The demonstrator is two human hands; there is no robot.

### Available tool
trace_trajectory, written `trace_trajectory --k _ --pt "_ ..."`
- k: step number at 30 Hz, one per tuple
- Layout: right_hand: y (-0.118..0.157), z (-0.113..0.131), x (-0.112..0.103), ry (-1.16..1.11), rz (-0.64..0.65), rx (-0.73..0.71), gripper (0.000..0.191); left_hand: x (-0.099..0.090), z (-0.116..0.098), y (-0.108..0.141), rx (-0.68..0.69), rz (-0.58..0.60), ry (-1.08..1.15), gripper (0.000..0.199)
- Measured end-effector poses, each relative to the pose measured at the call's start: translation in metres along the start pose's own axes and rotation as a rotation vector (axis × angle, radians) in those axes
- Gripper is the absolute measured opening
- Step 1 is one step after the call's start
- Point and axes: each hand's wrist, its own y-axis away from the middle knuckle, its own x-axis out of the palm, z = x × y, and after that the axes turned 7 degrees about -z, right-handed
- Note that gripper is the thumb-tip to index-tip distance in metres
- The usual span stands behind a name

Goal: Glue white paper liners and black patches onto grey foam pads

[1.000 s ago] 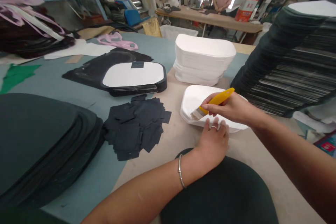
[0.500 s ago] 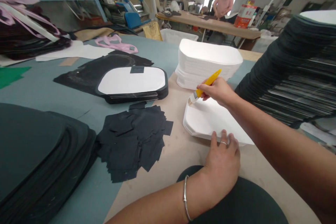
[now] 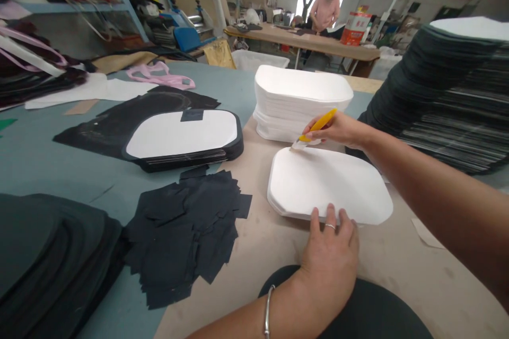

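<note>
My right hand (image 3: pixel 334 128) grips a brush with a yellow handle (image 3: pixel 324 119). Its bristles touch the far left edge of a low stack of white rounded sheets (image 3: pixel 330 185). My left hand (image 3: pixel 330 254), wearing a ring and a bracelet, lies with fingers spread, fingertips on the near edge of that stack. A taller white stack (image 3: pixel 302 85) stands just behind. Under my left wrist is a black rounded piece (image 3: pixel 382 310).
Black fabric squares (image 3: pixel 175 243) lie left of the white sheets. Beyond them is a black stack topped by a white sheet (image 3: pixel 178 135). Dark stacks stand at the near left (image 3: pixel 43 254) and far right (image 3: pixel 445 85). A person (image 3: pixel 324 10) stands at a far table.
The view has shifted, and more of the low white stack's right end shows. The brush tip has moved slightly along the stack's far left edge. My left hand remains at the near edge.
</note>
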Motion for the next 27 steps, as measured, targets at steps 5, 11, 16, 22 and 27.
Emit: trace_trajectory --k 5,11,16,22,27 --pt "0.028 -0.029 -0.041 0.127 -0.112 0.057 0.018 -0.001 0.001 -0.002 -0.011 0.05 0.017 0.042" --pt "0.081 -0.046 -0.082 0.398 -0.239 0.189 0.028 -0.004 0.002 -0.004 -0.013 0.079 0.023 0.048" --pt "0.117 -0.047 -0.088 0.636 -0.381 0.266 0.015 -0.01 0.002 -0.009 -0.036 0.152 0.029 0.052" --pt "0.171 -0.031 -0.064 0.778 -0.423 0.264 0.017 -0.029 0.007 -0.019 -0.012 0.231 0.078 0.042" --pt "0.207 0.005 -0.033 0.736 -0.359 0.177 0.019 -0.053 0.058 -0.07 -0.172 0.372 0.45 0.052"
